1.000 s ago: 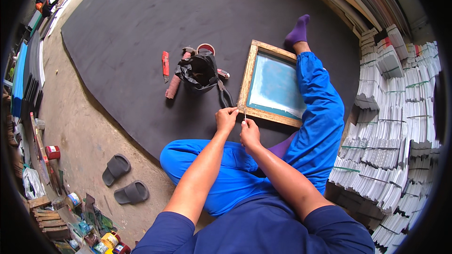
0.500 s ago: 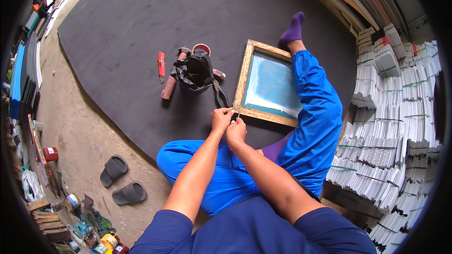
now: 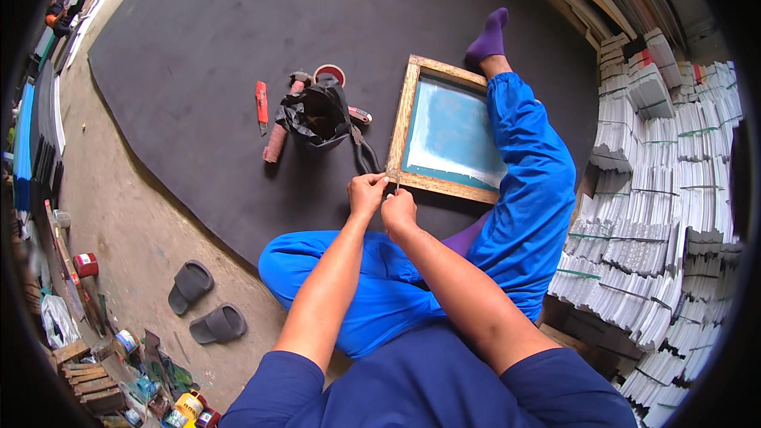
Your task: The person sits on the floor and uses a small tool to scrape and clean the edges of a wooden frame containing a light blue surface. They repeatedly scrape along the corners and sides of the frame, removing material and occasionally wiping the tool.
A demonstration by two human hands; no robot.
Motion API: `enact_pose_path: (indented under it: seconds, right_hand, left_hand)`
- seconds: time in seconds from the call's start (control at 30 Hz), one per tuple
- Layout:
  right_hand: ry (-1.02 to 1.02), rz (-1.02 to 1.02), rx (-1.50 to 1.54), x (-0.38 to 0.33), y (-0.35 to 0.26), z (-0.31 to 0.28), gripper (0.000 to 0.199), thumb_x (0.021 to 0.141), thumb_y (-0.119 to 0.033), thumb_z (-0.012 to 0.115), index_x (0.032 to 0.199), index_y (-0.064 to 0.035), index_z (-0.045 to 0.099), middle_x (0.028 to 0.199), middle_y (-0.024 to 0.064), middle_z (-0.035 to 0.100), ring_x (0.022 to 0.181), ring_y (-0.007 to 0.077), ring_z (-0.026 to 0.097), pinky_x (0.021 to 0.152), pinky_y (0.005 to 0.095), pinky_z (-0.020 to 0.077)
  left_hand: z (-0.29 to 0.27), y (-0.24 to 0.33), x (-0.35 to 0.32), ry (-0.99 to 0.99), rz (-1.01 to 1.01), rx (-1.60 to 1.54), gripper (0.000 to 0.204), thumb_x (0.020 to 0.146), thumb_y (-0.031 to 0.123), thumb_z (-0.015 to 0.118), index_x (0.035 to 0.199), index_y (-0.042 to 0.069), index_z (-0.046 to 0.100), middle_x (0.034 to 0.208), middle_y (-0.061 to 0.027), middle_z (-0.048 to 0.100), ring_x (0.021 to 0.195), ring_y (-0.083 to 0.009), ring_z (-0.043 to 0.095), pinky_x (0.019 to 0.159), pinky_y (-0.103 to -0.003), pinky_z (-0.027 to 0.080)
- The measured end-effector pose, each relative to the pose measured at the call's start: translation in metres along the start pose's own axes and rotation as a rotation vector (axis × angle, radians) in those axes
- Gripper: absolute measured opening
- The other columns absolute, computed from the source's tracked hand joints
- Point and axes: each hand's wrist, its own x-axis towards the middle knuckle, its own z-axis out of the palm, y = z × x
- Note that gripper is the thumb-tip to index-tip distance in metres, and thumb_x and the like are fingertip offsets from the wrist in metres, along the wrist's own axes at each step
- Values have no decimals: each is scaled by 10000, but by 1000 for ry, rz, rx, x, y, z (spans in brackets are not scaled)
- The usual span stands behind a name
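A wooden-framed mesh screen (image 3: 402, 115), blue-green with a whitish area, lies against my outstretched right leg. At its near left corner, my left hand (image 3: 367, 192) is closed in a pinch; whatever its fingertips hold is too small to make out. My right hand (image 3: 399, 210) is closed just beside it, around a thin tool whose narrow metal shaft (image 3: 397, 182) points up at the same corner. The grip hides the tool's handle, so its kind is unclear. Dark-handled pliers (image 3: 363, 150) lie just beyond my left hand.
A black-bag-lined container (image 3: 317, 115) stands among a pink-handled hammer (image 3: 275, 143), a red utility knife (image 3: 261, 107), another cutter (image 3: 360, 116) and a tape roll (image 3: 339, 71). Slippers (image 3: 218, 325) rest on the left floor. Bundled white stacks (image 3: 634, 230) line the right side.
The whole view has shifted slightly. Both hands stay at the frame's corner, with a little more of the thin metal shaft showing above my right hand.
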Motion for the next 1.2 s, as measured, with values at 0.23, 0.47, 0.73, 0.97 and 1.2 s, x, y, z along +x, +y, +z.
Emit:
enact_pose_path:
  seconds: [0.23,0.47,0.73,0.97,1.2]
  right_hand:
    - [83,-49,-33,-23,0,8,352,1023,-217,532,1327,-48,586,1134,250,708,1007,418,709,863,505,558]
    - [69,-276,155,31,68,19,370,1040,-282,539,1333,-64,602,952,184,718,667,279,687,607,437,549]
    - [-133,-690,-582,56,11,-130,250,1008,-350,570,1163,-154,582,1004,213,720,968,463,672,798,553,505]
    - [-305,-1272,-1015,107,-52,-157,198,984,-288,600,1141,-256,717,883,88,712,839,337,704,714,470,544]
    - [-463,-1221,-862,141,-59,-162,194,964,-289,626,1110,-239,743,939,78,735,863,332,708,744,456,558]
  left_hand:
    - [2,-6,1,-12,-19,-26,214,828,154,792,1007,37,808,854,-132,785,729,-152,744,711,-308,577]
    - [9,-9,3,-11,13,-84,227,853,148,793,1032,8,799,859,-107,789,742,-117,721,692,-273,564]
    - [15,1,-16,162,69,-51,252,853,186,765,1030,7,780,880,-144,770,819,-257,751,792,-363,575]
    - [47,23,-46,196,-247,36,576,783,352,855,1179,-11,646,820,-139,755,859,-334,742,840,-443,566]
    - [128,42,-56,517,-463,-151,924,722,419,888,1371,43,347,1139,-306,673,1087,-469,659,942,-500,514]
